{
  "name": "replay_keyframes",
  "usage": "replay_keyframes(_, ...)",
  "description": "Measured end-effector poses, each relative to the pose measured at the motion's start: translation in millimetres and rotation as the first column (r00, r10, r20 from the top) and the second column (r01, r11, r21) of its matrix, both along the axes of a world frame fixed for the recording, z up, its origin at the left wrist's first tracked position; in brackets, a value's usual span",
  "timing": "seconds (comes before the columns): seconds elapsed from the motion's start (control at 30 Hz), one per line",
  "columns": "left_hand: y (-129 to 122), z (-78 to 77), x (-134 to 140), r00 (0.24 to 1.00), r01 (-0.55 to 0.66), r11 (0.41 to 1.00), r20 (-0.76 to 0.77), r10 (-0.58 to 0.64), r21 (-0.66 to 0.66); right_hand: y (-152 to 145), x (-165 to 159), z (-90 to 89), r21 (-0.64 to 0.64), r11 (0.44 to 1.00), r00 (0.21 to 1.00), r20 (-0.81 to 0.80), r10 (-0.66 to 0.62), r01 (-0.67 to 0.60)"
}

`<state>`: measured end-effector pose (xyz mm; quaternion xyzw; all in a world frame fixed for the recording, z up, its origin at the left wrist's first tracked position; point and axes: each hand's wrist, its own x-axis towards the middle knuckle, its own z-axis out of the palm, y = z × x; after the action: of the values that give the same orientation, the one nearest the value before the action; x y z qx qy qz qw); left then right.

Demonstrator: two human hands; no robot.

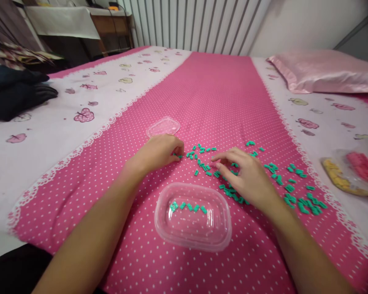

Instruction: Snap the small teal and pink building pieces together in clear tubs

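Small green pieces [290,188] lay loose on the bed's dotted pink sheet [221,85], spread between the hands and out past the right one; a short line of them sat inside the clear container [187,228] nearest the person. Left hand [163,149] had fingers curled toward the thumb right at a green bit; pinched or just lying there, couldn't be made out. Right hand [248,173] was over the pile, thumb and forefinger slightly apart, nothing visible between them. Pieces looked plastic: probably very light, stiff, hard to break, a bit slick, apt to skid on cloth. Best hold judged a fingertip pinch across opposite edges, one at a time. Container looked thin and light, likely easy to shove; rim was the sensible grip. Clear lid [163,126] lay just beyond the left hand, bagged pink pieces [363,166] and yellow pieces [339,176] off right.
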<state>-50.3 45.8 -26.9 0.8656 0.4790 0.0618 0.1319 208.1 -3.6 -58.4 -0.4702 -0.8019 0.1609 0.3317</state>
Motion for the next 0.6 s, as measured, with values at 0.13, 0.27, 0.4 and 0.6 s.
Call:
replay_keyframes(0.13,-5.0,8.8,1.9,0.999,0.025,1.000,0.027,-0.025,0.008,-5.4,-1.6,9.2,0.011,1.000,1.000,-0.011,-0.001,0.001)
replay_keyframes(0.27,-21.0,30.9,6.4,0.965,0.178,0.984,0.193,-0.176,0.009,-22.6,-13.3,27.7,-0.001,1.000,0.997,-0.079,0.023,-0.023)
replay_keyframes(0.4,-35.1,45.0,8.5,0.858,0.370,0.929,0.374,-0.353,0.028,-41.7,-29.4,40.4,0.007,0.999,0.995,-0.094,0.033,-0.033)
replay_keyframes(0.6,-41.9,48.5,8.0,0.799,0.466,0.884,0.443,-0.406,-0.031,-53.1,-40.0,47.5,0.063,0.998,0.999,0.032,0.002,-0.004)
